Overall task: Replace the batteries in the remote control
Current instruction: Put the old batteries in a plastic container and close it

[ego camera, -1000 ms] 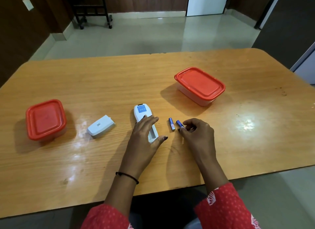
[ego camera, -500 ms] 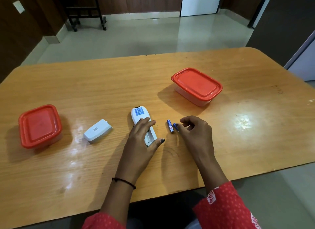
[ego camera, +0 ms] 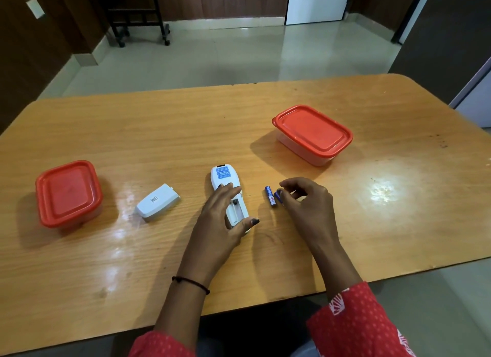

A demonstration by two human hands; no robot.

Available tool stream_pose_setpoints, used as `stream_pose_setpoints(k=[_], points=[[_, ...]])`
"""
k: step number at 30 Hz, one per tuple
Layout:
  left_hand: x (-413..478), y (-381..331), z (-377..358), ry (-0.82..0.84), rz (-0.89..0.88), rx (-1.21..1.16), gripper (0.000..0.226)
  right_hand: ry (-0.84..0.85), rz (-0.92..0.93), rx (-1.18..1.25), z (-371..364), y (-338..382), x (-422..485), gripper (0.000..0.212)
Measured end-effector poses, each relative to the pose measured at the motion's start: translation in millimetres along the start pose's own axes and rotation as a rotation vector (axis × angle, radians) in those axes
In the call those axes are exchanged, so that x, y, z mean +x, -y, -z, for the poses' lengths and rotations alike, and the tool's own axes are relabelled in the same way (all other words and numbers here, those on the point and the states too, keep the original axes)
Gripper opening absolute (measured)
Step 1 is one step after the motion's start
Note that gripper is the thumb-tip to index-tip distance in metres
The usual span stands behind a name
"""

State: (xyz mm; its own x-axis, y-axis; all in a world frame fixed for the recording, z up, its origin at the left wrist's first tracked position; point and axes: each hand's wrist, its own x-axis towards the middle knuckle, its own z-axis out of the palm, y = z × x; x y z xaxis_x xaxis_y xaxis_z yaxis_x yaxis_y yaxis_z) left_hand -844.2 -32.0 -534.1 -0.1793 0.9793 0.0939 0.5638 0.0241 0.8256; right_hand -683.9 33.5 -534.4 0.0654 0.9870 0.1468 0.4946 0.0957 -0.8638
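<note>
Left hand point(ego camera: 223, 218) spread flat, thumb out, right hand point(ego camera: 305, 205) curled, fingertips pinching

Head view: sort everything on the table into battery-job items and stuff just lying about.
Job: remote control, steadied by left hand; battery cover, off; loose battery; second battery, pinched by right hand.
Lying about: square red-lidded box; rectangular red-lidded box; both closed.
</note>
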Motion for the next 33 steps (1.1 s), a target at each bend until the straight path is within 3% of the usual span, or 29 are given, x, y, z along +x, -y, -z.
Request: stream_pose_setpoints(k=[8, 13, 17, 22, 24, 29, 31, 33], points=[[-1.2, 0.8, 3.0, -0.036, -0.018, -0.024, 0.056, -0.048, 0.07, 0.025, -3.5, 0.8, -1.3, 0.016], [0.0, -5.7, -1.3, -0.074, -0.068, -0.081, 0.039, -0.224, 0.096, 0.04, 8.3, 0.9, 10.4, 0.02], [8.7, -17.1, -10.9, -0.122, -0.137, -0.141, 0.031, -0.306, 0.146, -0.075, 14.6, 0.9, 39.2, 0.038], [38.6, -34.3, -27.0, -0.093, -0.11, -0.268, 0.029, -0.073, 0.069, -0.483, 14.1, -6.9, 86.8, 0.064], [52.8, -39.8, -33.1, -0.042, -0.051, -0.36, 0.033, 0.019, 0.063, -0.59, 12.7, -16.1, 96.8, 0.061], [78.5, -60.5, -35.8, 0.015, 0.071, -0.612, 0.049, -0.131, 0.242, -0.333, 27.9, -22.8, 99.5, 0.04], [80.5, -64.9, -31.5, 0.032, 0.099, -0.626, 0.07, -0.154, 0.372, -0.118, 45.2, -12.0, 86.3, 0.04], [78.6, -68.4, -21.4, 0.063, 0.103, -0.579, 0.099, -0.028, 0.423, 0.06, 68.4, 3.0, 68.5, 0.042]])
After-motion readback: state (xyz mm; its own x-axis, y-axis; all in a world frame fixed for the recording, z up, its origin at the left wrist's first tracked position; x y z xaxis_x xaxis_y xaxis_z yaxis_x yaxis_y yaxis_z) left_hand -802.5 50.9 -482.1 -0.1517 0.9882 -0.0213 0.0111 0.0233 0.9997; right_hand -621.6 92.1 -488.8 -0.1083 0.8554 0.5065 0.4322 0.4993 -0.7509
